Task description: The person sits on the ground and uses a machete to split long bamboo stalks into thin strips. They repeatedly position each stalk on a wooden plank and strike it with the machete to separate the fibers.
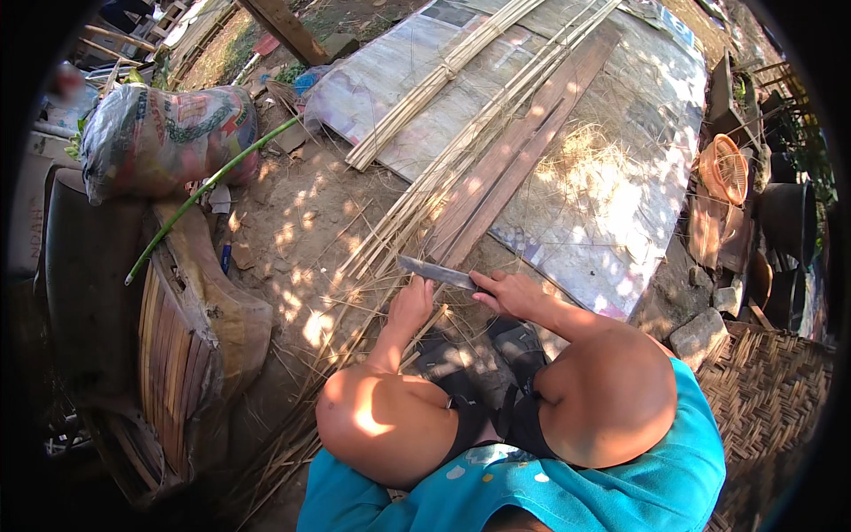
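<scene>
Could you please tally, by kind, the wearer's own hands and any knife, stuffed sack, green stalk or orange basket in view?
Left hand and right hand: 2
Knife: 1
Stuffed sack: 1
Green stalk: 1
Orange basket: 1
Total: 6

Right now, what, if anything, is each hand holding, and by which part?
The right hand holds a knife by its handle end, blade pointing left; what the left hand grips, if anything, can't be told.
</scene>
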The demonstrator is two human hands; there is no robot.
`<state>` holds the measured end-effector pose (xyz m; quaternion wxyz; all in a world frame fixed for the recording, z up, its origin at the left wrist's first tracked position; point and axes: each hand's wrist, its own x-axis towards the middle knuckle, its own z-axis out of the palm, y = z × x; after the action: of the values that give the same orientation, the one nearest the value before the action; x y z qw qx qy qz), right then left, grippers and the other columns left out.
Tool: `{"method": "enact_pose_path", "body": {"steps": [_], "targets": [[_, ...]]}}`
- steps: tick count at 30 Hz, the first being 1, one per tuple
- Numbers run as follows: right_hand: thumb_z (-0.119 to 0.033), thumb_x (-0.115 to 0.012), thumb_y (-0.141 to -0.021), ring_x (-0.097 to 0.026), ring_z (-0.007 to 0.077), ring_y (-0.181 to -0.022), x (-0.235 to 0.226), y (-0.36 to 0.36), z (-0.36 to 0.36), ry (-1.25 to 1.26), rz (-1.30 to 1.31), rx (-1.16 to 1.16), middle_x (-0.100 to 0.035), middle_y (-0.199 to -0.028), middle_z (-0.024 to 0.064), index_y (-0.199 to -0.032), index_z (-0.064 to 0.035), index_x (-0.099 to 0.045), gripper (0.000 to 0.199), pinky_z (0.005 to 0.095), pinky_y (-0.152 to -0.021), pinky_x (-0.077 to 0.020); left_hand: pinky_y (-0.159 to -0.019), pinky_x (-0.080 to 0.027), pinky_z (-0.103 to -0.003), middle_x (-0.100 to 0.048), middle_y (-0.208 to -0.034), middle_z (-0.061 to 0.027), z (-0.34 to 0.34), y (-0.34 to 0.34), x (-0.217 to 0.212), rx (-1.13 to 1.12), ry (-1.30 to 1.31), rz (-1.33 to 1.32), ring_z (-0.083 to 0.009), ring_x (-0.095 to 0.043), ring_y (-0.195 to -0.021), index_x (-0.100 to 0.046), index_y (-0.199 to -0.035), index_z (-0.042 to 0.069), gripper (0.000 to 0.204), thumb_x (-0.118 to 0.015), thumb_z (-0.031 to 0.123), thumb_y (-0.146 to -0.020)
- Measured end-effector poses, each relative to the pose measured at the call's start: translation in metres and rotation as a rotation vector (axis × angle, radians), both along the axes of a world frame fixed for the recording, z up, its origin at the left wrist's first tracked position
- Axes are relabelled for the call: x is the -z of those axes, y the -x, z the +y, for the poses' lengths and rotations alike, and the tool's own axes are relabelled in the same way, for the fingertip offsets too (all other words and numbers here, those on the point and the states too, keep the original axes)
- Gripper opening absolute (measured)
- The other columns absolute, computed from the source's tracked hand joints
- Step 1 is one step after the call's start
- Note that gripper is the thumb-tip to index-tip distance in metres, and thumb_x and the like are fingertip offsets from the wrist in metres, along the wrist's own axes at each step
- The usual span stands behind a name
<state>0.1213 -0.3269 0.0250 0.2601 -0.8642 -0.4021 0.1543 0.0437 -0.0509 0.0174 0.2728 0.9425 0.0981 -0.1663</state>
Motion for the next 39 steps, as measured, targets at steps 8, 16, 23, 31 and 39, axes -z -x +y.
{"method": "enact_pose_path", "body": {"steps": [8, 16, 23, 31, 39], "targets": [[-0.036, -0.05, -0.107, -0.068, 0.0471, -0.075, -0.003, -0.177, -0.157, 0.111, -0.217, 0.902, -0.069, -0.076, 0.0241, -0.112, -0.0053, -0.062, 0.034, 0.0566, -0.066, -0.0522, -0.07, -0.05, -0.06, -0.066, -0.075, -0.0286, 0.023, 0.038, 0.007, 0.085, -0.06, 0.007, -0.0518, -0.063, -0.073, -0.058, -0.096, 0.002, 0.043, -0.039, 0.038, -0.11], [-0.039, -0.059, -0.102, -0.069, 0.0459, -0.078, 0.01, -0.05, -0.046, -0.004, -0.095, 0.302, -0.069, -0.088, 0.0251, -0.129, -0.01, -0.058, 0.04, 0.0529, -0.068, -0.0566, -0.064, -0.047, -0.043, -0.058, -0.062, -0.0132, 0.079, 0.084, 0.031, -0.131, 0.371, 0.132, -0.0265, -0.059, -0.062, -0.06, -0.076, 0.001, 0.055, -0.048, 0.044, -0.108], [-0.041, -0.06, -0.102, -0.07, 0.0475, -0.084, 0.004, -0.086, -0.048, -0.024, 0.025, 0.413, -0.072, -0.093, 0.0266, -0.132, -0.0091, -0.06, 0.044, 0.0543, -0.077, -0.0564, -0.053, -0.04, -0.029, -0.052, -0.058, 0.0001, 0.05, 0.05, 0.013, -0.413, 0.63, 0.41, -0.0114, -0.047, -0.054, -0.064, -0.08, 0.002, 0.053, -0.053, 0.047, -0.107], [-0.04, -0.054, -0.105, -0.07, 0.046, -0.085, 0.001, -0.163, -0.137, 0.228, 0.032, 0.828, -0.073, -0.093, 0.0236, -0.128, -0.0093, -0.062, 0.039, 0.0532, -0.076, -0.0555, -0.065, -0.047, -0.032, -0.062, -0.072, -0.0034, 0.075, 0.074, 0.022, -0.082, 0.434, 0.084, -0.012, -0.054, -0.068, -0.068, -0.091, 0.0, 0.041, -0.055, 0.035, -0.108], [-0.037, -0.06, -0.102, -0.068, 0.0511, -0.081, 0.009, -0.054, -0.064, -0.099, -0.028, 0.486, -0.068, -0.086, 0.0291, -0.133, -0.009, -0.058, 0.042, 0.0562, -0.072, -0.0542, -0.067, -0.049, -0.052, -0.067, -0.078, -0.0231, 0.016, 0.029, 0.008, -0.006, 0.242, -0.083, -0.046, -0.062, -0.074, -0.058, -0.092, 0.002, 0.035, -0.052, 0.033, -0.106]]}}
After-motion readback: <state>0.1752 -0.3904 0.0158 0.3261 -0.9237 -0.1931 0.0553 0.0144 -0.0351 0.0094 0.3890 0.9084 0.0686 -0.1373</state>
